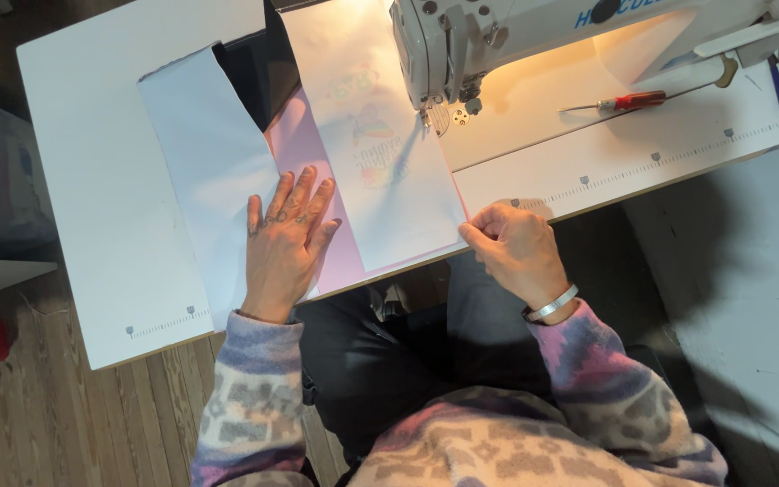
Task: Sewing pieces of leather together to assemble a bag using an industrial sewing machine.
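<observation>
My left hand [286, 230] lies flat, fingers spread, on the pink cloth sheet [304, 149]. My right hand [511, 243] pinches its near edge, which runs long toward the white sewing machine [462, 41].

This is a sewing workroom, probably set up in a home rather than a factory. An industrial-style white sewing machine [498, 45] with its own lamp stands on a white worktop [92, 180] marked with printed measuring rulers along its front edge, and a red-handled screwdriver [628, 101] lies beside the machine. Pieces of pink and white fabric [371, 171] spread under the needle, and the wooden plank floor [92, 415] below suggests a domestic room.
</observation>
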